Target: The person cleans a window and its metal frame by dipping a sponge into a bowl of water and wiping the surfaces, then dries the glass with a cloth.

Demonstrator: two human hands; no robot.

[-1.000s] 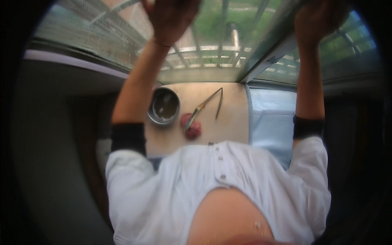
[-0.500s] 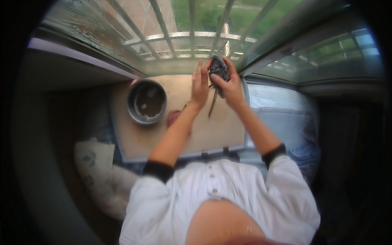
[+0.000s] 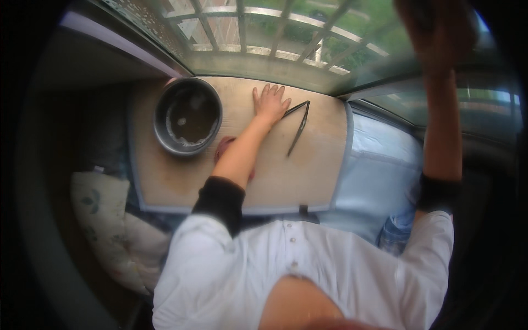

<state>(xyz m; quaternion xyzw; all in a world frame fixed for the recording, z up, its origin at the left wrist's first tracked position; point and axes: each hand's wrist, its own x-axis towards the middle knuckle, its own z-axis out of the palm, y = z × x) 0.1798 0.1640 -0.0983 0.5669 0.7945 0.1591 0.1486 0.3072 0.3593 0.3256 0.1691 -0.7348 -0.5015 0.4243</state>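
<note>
Droplet-specked window glass (image 3: 264,38), with pale bars (image 3: 308,22) beyond it, spans the top of the head view above a tan bench (image 3: 308,181). Of the person's hands, the left hand (image 3: 269,104) lies palm down on the bench, fingers spread and holding nothing. Its wrist side meets or adjoins a dark V-shaped tool (image 3: 297,137). The blurred right hand (image 3: 440,38) is raised before the glass at upper right; its grip cannot be told. A metal bowl (image 3: 184,151) of murky liquid stands left; a reddish bundle (image 3: 223,146) shows beside the left forearm.
</note>
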